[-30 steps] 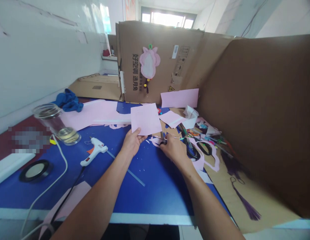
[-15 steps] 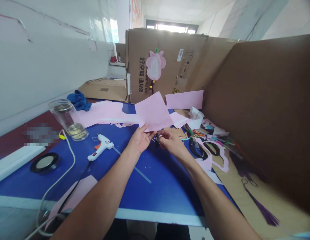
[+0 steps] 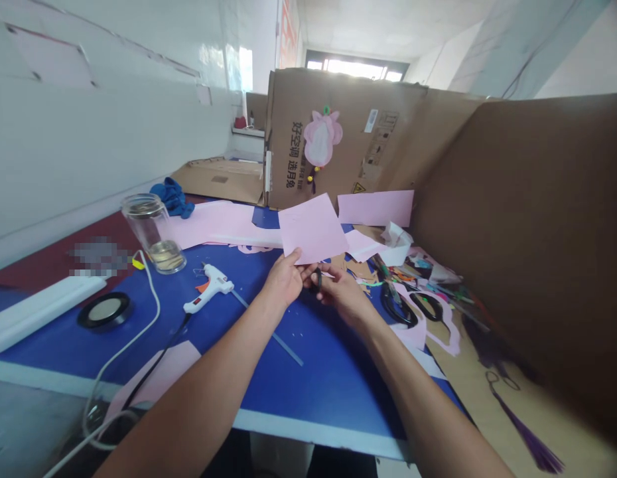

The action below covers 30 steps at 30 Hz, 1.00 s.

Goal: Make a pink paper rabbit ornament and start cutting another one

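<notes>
A pink sheet of paper (image 3: 313, 229) is held up at its lower edge by my left hand (image 3: 284, 279), thumb on the near face and fingers behind. Close beside it, just under the sheet, my right hand (image 3: 341, 291) is closed round scissors (image 3: 316, 279), of which a black handle shows. The paper and fingers hide the blades. Behind the held sheet, more pink paper (image 3: 213, 222) lies across the blue table (image 3: 338, 385).
On the left are a white glue gun (image 3: 209, 287) with its cord, black tape (image 3: 104, 311) and a glass jar (image 3: 156, 239). Black-handled tools (image 3: 398, 309) and paper scraps (image 3: 450, 335) lie to the right. Cardboard panels (image 3: 378, 143) with a pink ornament (image 3: 322, 139) stand behind.
The view has shifted slightly, so the background sits further right and the near items a little differently. Both hands keep their hold, with the pink sheet tilted slightly differently.
</notes>
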Available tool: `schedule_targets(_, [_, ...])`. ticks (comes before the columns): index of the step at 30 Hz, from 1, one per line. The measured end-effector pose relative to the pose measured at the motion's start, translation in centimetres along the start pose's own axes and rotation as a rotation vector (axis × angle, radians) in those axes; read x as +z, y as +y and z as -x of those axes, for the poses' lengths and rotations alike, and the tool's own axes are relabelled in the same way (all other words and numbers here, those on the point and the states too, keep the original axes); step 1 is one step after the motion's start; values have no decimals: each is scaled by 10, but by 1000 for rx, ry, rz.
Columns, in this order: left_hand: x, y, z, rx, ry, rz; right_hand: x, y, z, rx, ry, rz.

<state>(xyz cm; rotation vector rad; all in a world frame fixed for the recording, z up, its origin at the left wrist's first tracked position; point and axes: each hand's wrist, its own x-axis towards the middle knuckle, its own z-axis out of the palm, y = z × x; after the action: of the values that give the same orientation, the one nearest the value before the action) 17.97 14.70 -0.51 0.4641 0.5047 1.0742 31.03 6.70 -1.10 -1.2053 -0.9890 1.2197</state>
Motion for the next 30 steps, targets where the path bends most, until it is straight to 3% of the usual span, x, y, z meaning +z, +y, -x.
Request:
schedule_targets(7, [0, 8, -1, 84, 50, -5, -32, -4, -13, 23, 235, -249])
schedule_targets(12, [-3, 8, -4, 93, 51, -50, -48, -12, -16, -57, 278, -321])
schedule_targets(19, [-4, 4, -4, 102, 17, -123, -48, -17, -12, -233, 395, -149])
schedule_targets(30, [-1, 1, 0, 119, -44, -206, -47, -17, -13, -297, 424, -108])
